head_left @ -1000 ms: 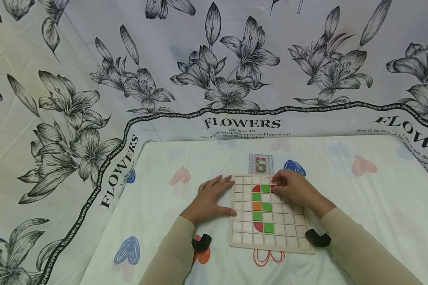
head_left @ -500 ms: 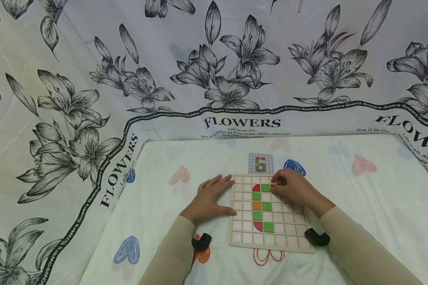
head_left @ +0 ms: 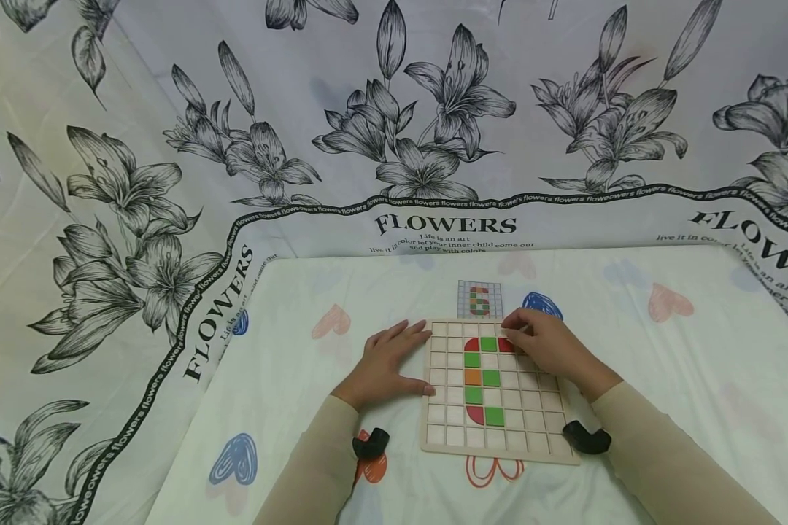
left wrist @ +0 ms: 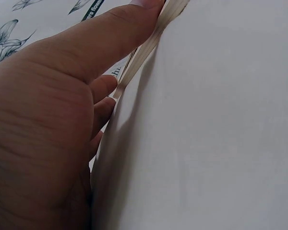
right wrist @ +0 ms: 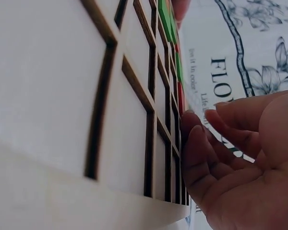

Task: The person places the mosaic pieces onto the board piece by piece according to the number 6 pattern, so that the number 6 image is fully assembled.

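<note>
A square wooden grid board (head_left: 499, 440) lies on the cloth, with green, red and orange tiles in its cells. My left hand (head_left: 384, 368) spreads along the board's left side, thumb and fingertips at its edge; the left wrist view shows the thumb (left wrist: 110, 40) against the wooden edge. My right hand (head_left: 545, 343) is at the upper part of the board, bent fingers close beside a red tile (head_left: 505, 344) at the right end of the top coloured row. In the right wrist view this red tile (right wrist: 180, 96) sits in the grid, fingertips resting on the board just past it.
A small pattern card (head_left: 480, 298) with a coloured figure on a grid lies behind the board. Black bands (head_left: 371, 445) are on both sleeves. A heart-printed cloth (head_left: 289, 364) covers the table, and a flower-printed curtain (head_left: 341, 87) hangs behind it.
The right hand has shifted slightly right and its fingers have moved off the red tile, which now shows more fully in its cell. The left hand stays at the board's edge.
</note>
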`<state>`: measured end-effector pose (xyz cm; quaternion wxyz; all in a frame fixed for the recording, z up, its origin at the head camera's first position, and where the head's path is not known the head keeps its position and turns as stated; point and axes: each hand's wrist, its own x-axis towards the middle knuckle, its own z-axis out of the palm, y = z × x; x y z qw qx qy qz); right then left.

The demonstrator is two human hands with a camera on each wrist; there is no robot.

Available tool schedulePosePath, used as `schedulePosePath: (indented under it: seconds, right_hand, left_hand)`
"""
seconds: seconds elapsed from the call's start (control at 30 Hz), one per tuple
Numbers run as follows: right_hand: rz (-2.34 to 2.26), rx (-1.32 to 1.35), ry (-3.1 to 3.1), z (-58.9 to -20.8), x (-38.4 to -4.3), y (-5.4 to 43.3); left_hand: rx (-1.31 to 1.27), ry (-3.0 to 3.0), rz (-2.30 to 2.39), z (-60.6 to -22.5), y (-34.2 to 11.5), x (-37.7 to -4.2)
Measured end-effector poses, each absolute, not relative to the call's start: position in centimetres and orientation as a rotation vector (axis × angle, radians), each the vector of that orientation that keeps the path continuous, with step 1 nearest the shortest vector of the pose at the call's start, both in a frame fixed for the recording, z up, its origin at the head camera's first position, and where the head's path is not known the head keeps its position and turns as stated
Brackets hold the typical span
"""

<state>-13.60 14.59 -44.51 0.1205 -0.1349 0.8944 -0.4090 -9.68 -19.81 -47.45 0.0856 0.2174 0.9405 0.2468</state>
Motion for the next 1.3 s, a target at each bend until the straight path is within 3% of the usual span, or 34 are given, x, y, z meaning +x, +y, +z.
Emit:
schedulePosePath:
  seconds: [0.93,1.3]
  right_hand:
    - [-1.264,-0.404,2.557,-44.2,-13.2,15.0]
    - [-1.507,-0.343,2.371,-43.5,-13.0,15.8]
  left_hand:
    - [0.651,2.811,0.746,-47.4,-19.7,-9.6]
    - [0.640,2.807,0.750,-47.5,-19.7,-9.6]
